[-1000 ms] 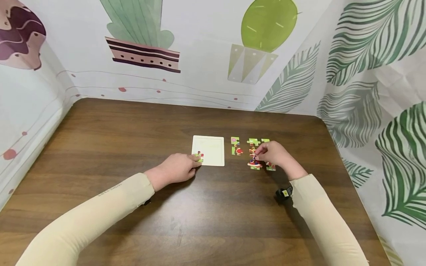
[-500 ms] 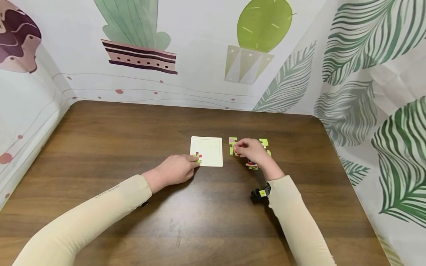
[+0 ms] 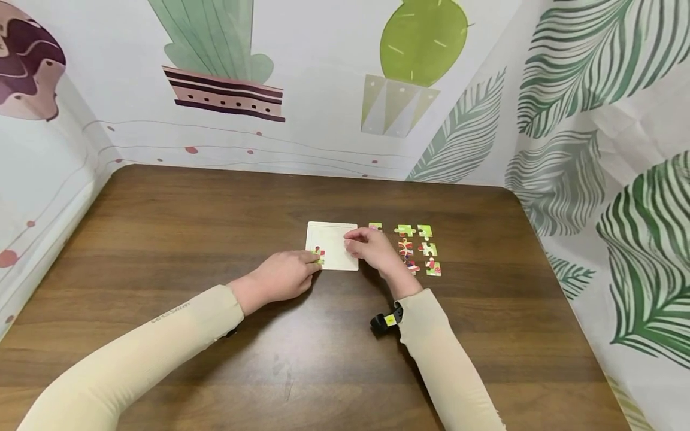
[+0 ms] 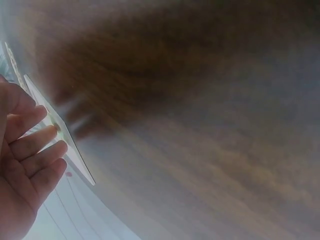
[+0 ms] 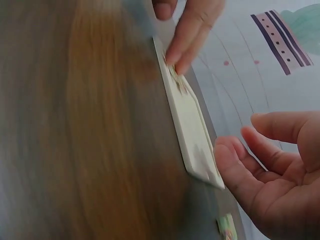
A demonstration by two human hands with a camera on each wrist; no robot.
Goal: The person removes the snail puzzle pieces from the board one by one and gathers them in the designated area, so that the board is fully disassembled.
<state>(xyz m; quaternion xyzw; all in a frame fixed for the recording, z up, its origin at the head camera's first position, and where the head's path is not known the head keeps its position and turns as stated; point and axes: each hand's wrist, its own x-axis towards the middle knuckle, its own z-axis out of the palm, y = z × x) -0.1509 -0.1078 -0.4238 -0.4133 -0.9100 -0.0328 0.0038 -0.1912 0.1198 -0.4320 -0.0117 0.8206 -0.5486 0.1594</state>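
Note:
My left hand (image 3: pixel 283 275) lies at the near left of a white square puzzle board (image 3: pixel 338 247). Its extended fingertips press on a green and red jigsaw piece (image 3: pixel 318 257) in the board's lower left corner. The right hand (image 3: pixel 374 248) is over the board's right edge, its thumb and fingers bent in toward each other. In the right wrist view no piece shows at its fingers (image 5: pixel 227 152), and I cannot tell whether one is pinched out of sight. Beneath that hand, part of the tabletop is hidden.
Several colourful jigsaw pieces (image 3: pixel 405 246) lie in loose columns to the right of the board. A pink and green piece (image 3: pixel 375 226) is just off the board's far right corner. The brown wooden table (image 3: pixel 215 203) ends at a printed wall cloth (image 3: pixel 318 120).
My right hand has moved left from the right-hand pieces, past the pieces next to the board, to the board's right edge. The left hand has stayed on its piece.

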